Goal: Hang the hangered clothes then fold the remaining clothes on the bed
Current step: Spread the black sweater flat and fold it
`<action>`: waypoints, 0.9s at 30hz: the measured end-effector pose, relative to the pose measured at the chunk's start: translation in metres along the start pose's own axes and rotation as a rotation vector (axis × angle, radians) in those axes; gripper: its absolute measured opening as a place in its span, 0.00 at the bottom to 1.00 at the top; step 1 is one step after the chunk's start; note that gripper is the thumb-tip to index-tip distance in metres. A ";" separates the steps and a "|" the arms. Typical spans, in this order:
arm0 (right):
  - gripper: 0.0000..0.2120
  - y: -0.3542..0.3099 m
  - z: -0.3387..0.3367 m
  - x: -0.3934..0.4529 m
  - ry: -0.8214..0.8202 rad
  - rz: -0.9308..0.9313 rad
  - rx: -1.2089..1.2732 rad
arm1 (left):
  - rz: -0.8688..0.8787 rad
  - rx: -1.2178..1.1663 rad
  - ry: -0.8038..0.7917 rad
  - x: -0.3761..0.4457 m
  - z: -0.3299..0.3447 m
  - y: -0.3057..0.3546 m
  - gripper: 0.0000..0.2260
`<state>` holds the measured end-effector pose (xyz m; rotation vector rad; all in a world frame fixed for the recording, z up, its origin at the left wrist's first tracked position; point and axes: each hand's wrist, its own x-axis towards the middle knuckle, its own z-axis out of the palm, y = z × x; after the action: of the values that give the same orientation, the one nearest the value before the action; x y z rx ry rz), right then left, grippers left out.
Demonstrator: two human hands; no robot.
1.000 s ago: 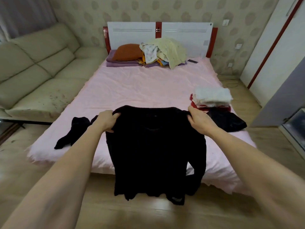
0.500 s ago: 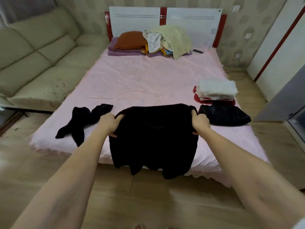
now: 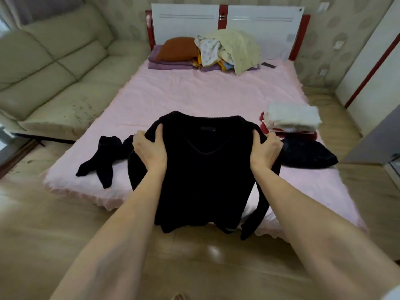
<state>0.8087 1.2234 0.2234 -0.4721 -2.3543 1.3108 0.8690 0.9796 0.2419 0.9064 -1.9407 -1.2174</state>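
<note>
Black sweater hung from your two hands over the foot of the bed, its collar toward the headboard and its hem and one sleeve draped past the bed's edge. Your left hand gripped one shoulder and your right hand the other, fingers curled into the knit. To lay it well, you needed to lower it flat onto the bed with both shoulders level, pull the hanging hem up, and smooth the sleeves before folding. Black socks lay on the bed just left of the sweater; a folded stack and a dark garment sat to its right, so the sleeves risked landing on them.
</note>
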 end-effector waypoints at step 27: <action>0.14 0.026 0.420 0.291 0.007 -0.129 -0.170 | 0.230 0.097 -0.297 0.367 0.378 -0.114 0.14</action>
<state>0.3509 1.0708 0.0529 -0.3670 -2.4580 1.0556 0.3857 0.8144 0.0688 0.5519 -2.2837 -1.1813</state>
